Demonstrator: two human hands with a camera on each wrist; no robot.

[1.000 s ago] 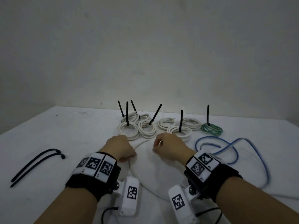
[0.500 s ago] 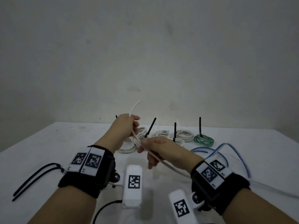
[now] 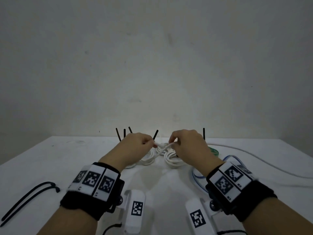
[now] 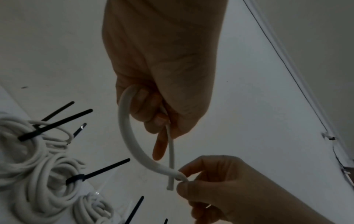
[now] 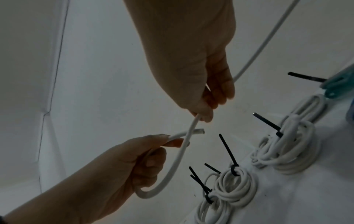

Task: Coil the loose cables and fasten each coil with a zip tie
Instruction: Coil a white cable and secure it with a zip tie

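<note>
A loose white cable (image 3: 165, 148) hangs in the air between both hands, above the tied coils. My left hand (image 3: 152, 145) pinches it close to its cut end (image 5: 65, 131), and a short loop (image 4: 130, 144) curves down from those fingers. My right hand (image 3: 172, 145) pinches the same cable a little further along (image 5: 198, 118). In the left wrist view the right hand (image 4: 184, 181) grips where the loop crosses the end piece. The rest of the cable (image 3: 254, 156) trails off to the right over the table.
Several white coils (image 3: 172, 161) with upright black zip ties (image 3: 204, 135) lie near the table's far edge, with a green coil (image 3: 214, 151) to their right. A loose blue cable (image 3: 197, 176) lies by my right wrist. Two loose black zip ties (image 3: 28, 197) lie at the left.
Both hands lifted the white cable off the table. The left hand then came down from its raised position, the right rose to its level, and a small loop now hangs between them.
</note>
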